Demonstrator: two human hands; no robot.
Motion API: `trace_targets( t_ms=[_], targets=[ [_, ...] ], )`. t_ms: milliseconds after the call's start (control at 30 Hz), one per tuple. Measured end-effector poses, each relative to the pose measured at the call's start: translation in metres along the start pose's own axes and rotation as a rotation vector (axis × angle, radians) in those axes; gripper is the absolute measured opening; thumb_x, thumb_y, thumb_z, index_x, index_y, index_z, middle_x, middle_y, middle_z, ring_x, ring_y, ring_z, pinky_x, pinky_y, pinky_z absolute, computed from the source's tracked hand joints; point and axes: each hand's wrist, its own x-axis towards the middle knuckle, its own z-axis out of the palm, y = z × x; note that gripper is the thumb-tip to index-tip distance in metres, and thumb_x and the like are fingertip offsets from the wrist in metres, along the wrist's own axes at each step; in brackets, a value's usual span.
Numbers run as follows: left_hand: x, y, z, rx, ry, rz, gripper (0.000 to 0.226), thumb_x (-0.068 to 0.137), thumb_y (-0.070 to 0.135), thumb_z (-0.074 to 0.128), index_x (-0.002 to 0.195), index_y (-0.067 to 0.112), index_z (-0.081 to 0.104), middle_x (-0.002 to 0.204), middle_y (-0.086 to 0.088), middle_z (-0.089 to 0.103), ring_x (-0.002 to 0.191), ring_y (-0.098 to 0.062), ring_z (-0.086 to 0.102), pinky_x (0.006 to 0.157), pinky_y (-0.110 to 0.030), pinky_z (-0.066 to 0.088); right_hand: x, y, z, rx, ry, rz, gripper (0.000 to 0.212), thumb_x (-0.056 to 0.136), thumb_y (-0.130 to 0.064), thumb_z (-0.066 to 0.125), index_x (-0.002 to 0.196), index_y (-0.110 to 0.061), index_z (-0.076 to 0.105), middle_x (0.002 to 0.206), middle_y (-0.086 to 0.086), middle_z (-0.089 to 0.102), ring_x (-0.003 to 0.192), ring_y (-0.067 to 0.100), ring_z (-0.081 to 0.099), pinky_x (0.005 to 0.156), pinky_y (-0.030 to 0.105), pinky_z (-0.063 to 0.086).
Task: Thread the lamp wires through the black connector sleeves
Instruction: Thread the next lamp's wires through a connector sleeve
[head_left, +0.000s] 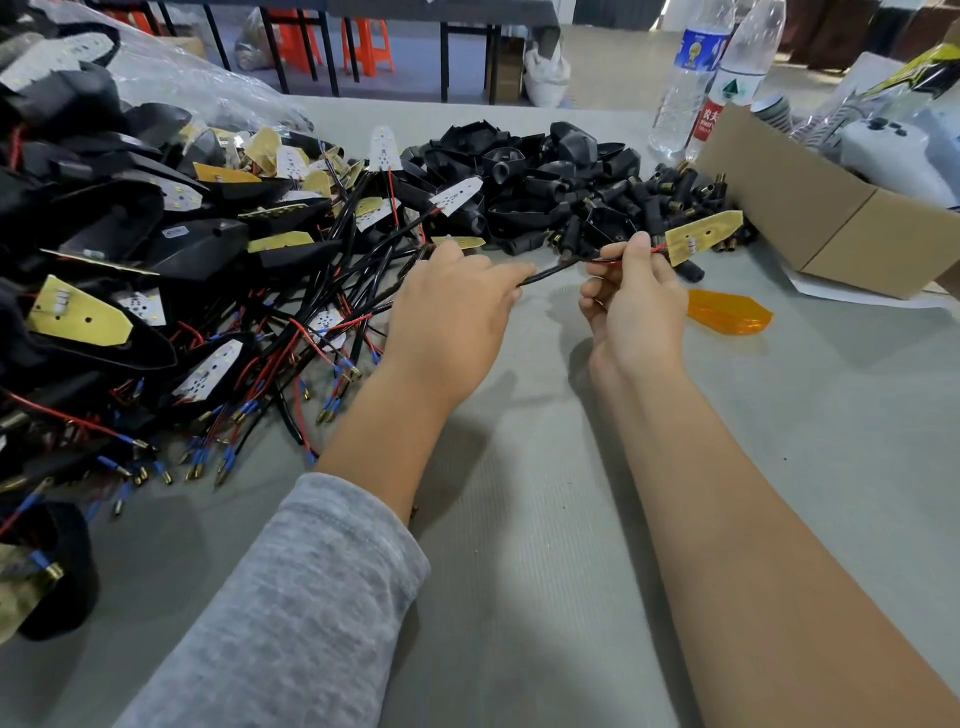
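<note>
Head view, left to right: a tangled heap of black lamp housings with cream LED boards and red-and-black wires (171, 291) covers the grey desk (545, 519). The left hand (452, 306) pinches a black sheathed lamp wire (550, 273), likely to keep it taut. The right hand (636, 296) grips that wire nearer its yellow pointed circuit board (701, 236), seemingly steadying it for threading. Behind lies a pile of black connector sleeves (649, 202). Whether a sleeve already sits on the wire is hidden by the fingers.
</note>
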Motion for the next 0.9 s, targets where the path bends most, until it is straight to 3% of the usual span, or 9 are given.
trace_targets(
  t_ms=[133, 367, 467, 567, 733, 900],
  targets=[
    [0.0, 0.001, 0.002, 0.065, -0.047, -0.005, 0.038, 0.102, 0.04, 0.041, 0.135, 0.032, 0.057, 0.097, 0.0, 0.067, 0.101, -0.027, 0.048, 0.082, -0.039, 0.037, 0.0, 0.001, 0.0, -0.051, 0.003, -0.034, 0.035, 0.105, -0.027, 0.04, 0.077, -0.013, 0.057, 0.065, 0.0, 0.056, 0.05, 0.008, 0.05, 0.054, 0.021, 0.044],
    [-0.003, 0.006, -0.002, -0.079, 0.012, 0.039, 0.037, 0.102, 0.018, 0.041, 0.134, 0.028, 0.057, 0.091, -0.001, 0.064, 0.092, -0.029, 0.053, 0.078, -0.044, 0.042, -0.004, 0.004, 0.003, -0.227, -0.058, -0.127, 0.036, 0.105, -0.026, 0.039, 0.073, -0.016, 0.052, 0.065, 0.0, 0.052, 0.048, 0.004, 0.049, 0.051, 0.016, 0.044],
    [-0.003, 0.005, 0.001, -0.111, 0.033, 0.045, 0.033, 0.101, 0.02, 0.045, 0.129, 0.027, 0.061, 0.092, 0.006, 0.066, 0.09, -0.024, 0.052, 0.073, -0.037, 0.038, -0.005, 0.004, 0.002, -0.2, -0.09, -0.093, 0.035, 0.105, -0.026, 0.041, 0.075, -0.014, 0.055, 0.063, 0.0, 0.053, 0.049, 0.005, 0.049, 0.052, 0.017, 0.044],
    [-0.004, 0.005, 0.002, -0.156, 0.043, 0.004, 0.025, 0.098, 0.031, 0.05, 0.119, 0.031, 0.064, 0.07, 0.015, 0.047, 0.079, -0.014, 0.047, 0.064, -0.031, 0.029, -0.006, 0.002, 0.002, -0.113, -0.119, -0.029, 0.035, 0.105, -0.026, 0.042, 0.077, -0.011, 0.057, 0.059, -0.002, 0.051, 0.049, 0.006, 0.047, 0.053, 0.02, 0.042],
    [-0.006, 0.005, 0.003, -0.222, -0.033, 0.013, 0.014, 0.098, 0.032, 0.05, 0.103, 0.028, 0.062, 0.069, 0.007, 0.059, 0.068, -0.008, 0.046, 0.055, -0.026, 0.034, -0.008, -0.001, 0.002, -0.092, -0.151, 0.012, 0.035, 0.105, -0.027, 0.043, 0.076, -0.011, 0.056, 0.063, -0.001, 0.047, 0.052, 0.008, 0.04, 0.05, 0.019, 0.036],
    [-0.004, 0.012, 0.003, -0.218, -0.072, -0.002, 0.016, 0.099, 0.024, 0.048, 0.107, 0.021, 0.062, 0.084, 0.004, 0.066, 0.081, -0.017, 0.057, 0.068, -0.04, 0.045, -0.008, 0.001, 0.002, -0.092, -0.178, 0.066, 0.035, 0.104, -0.028, 0.045, 0.075, -0.012, 0.056, 0.062, -0.001, 0.047, 0.05, 0.009, 0.039, 0.048, 0.017, 0.036]
  ],
)
